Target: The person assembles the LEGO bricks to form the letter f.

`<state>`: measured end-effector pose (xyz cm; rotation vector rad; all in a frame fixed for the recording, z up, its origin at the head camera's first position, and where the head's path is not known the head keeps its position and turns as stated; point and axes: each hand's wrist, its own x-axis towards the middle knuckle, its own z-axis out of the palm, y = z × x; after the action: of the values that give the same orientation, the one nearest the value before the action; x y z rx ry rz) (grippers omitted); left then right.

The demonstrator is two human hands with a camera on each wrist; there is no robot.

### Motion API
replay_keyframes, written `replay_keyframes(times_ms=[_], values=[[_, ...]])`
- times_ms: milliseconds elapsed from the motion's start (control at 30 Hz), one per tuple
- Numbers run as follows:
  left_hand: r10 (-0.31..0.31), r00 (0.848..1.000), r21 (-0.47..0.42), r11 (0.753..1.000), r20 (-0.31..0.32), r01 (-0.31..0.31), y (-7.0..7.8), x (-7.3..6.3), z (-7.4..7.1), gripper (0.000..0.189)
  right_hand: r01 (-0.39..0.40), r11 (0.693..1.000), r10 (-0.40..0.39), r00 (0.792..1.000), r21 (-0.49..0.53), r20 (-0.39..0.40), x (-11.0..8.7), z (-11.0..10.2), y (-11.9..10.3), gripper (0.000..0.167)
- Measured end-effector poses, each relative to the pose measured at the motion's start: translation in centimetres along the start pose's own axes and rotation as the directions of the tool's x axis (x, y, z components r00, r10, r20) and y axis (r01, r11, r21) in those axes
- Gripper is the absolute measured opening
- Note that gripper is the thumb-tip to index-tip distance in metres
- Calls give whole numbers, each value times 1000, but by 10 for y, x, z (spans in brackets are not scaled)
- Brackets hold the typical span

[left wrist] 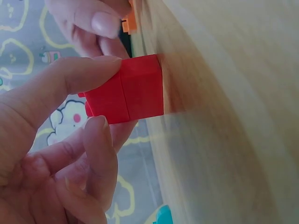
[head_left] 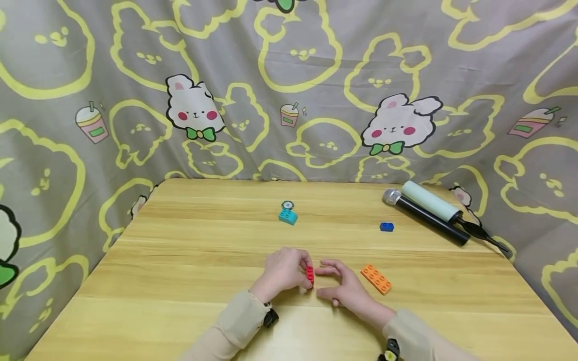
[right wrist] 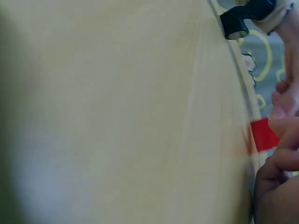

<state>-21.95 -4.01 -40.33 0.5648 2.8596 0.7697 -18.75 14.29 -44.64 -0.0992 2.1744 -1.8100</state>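
Note:
Two red toy bricks (head_left: 309, 276), joined one on the other with a seam between them in the left wrist view, stand on the table with studs up. My left hand (head_left: 285, 271) pinches them between thumb and fingers; the thumb (left wrist: 88, 74) lies along one side near the studded end. Just right of the bricks is my right hand (head_left: 346, 288), thumb and fingers spread and slightly apart from them in the head view. An orange toy brick (head_left: 376, 279) with two rows of studs lies beyond the right hand.
Farther back on the wooden table (head_left: 203, 240) are a teal brick (head_left: 288, 217), a round token (head_left: 287, 204) and a small blue brick (head_left: 386, 226). At the back right lie a microphone (head_left: 424, 215) and a pale green cylinder (head_left: 430, 200) with a black end. A patterned curtain (head_left: 244, 55) surrounds the table.

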Motion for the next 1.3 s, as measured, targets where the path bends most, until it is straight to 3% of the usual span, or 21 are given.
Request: replay_keyframes(times_ms=[167, 400, 533, 733, 1000, 1300], values=[[-4, 1000, 9, 1000, 9, 4, 3, 0, 3, 30, -35, 999, 38, 991, 31, -130, -22, -28, 3, 70], [1, 1000, 4, 1000, -3, -1, 4, 0, 4, 29, 51, 995, -75, 955, -91, -286, -47, -64, 8, 67], [-8, 1000, -2, 1000, -3, 8, 3, -1, 3, 29, -24, 989, -28, 936, -144, -350, -54, -75, 14, 70], [-18, 1000, -2, 1000, 0, 18, 0, 0, 2, 29, -135, 980, 74, 929, -146, -364, -53, -82, 23, 78], [-13, 1000, -8, 1000, -2, 13, -2, 1, -1, 29, -129, 969, 46, 933, -211, -358, -46, -83, 22, 76], [-15, 1000, -16, 1000, 1, 15, -1, 1, 0, 29, -160, 974, 85, 914, -161, -396, -48, -84, 23, 72]])
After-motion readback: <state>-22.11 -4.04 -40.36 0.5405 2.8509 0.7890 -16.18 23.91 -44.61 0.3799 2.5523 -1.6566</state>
